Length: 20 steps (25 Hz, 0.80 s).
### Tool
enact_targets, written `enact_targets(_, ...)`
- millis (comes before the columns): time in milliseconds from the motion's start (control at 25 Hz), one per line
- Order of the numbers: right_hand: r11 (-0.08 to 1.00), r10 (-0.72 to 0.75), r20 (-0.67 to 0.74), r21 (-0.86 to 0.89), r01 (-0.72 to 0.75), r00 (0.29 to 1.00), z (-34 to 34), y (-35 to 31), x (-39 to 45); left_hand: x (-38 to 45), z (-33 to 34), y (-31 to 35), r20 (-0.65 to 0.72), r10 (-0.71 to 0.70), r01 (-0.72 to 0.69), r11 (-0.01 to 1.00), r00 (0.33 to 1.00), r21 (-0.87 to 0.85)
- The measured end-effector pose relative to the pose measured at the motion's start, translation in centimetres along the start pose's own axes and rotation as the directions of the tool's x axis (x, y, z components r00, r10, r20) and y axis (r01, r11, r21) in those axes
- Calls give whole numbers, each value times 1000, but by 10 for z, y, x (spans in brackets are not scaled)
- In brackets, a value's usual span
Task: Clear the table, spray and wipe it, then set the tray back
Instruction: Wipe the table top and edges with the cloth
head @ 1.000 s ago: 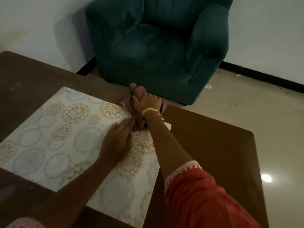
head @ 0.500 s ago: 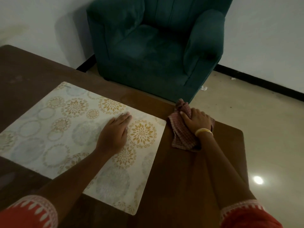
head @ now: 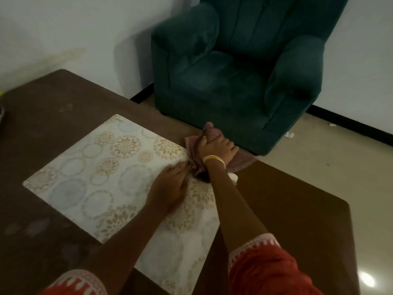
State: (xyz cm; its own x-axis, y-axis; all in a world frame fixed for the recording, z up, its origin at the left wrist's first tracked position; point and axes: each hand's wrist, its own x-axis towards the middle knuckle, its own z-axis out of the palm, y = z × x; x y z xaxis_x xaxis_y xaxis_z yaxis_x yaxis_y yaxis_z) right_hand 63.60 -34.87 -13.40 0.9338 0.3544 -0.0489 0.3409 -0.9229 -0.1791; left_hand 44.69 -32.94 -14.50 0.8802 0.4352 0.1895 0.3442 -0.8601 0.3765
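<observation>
Head view | right hand gripping cloth — reddish, checked, bunched | left hand flat on mat

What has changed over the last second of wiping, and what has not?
The right hand swept the cloth right onto bare table, then back left to the mat's far corner, where it began. It grips the cloth throughout. The left hand stays flat on the mat, which has not shifted.
</observation>
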Motion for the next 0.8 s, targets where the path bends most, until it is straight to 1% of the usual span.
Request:
enact_targets(40,993,-115,33,4,115,993,2,-24,5,1,0,-1,4,-12,12,1000,1000,2)
enact_targets(120,955,-297,72,-1,297,952,4,-45,16,2,1,-1,0,-22,22,1000,1000,-2)
enact_targets(240,893,-447,89,-10,450,890,5,-39,25,3,1,-2,-12,10,-10,1000,1000,-11)
enact_targets(360,814,-575,91,-45,580,813,2,-14,19,0,0,-1,-30,11,-12,1000,999,-21)
enact_targets(400,804,-586,85,-65,591,806,2,-2,15,-1,0,0,-46,15,-16,999,999,-29)
enact_targets(440,811,-574,74,-80,579,815,2,9,11,0,0,0,-71,22,-25,999,997,-43)
enact_targets(480,835,-540,66,-81,544,839,3,19,4,0,0,-1,-87,29,-35,998,996,-60)
enact_targets(600,941,-335,45,-33,337,941,4,24,-19,-1,-4,2,-81,23,-34,989,996,-141)
enact_targets(680,981,-196,46,1,196,980,0,17,-35,-5,-13,2,-90,-10,-12,971,996,-239)
enact_targets(720,984,-179,46,5,179,983,-1,14,-43,-8,-19,-3,-105,-27,-3,961,994,-276)
enact_targets(800,968,-250,49,-6,251,967,4,15,-66,-29,-36,-21,-123,1,-34,963,992,-268)
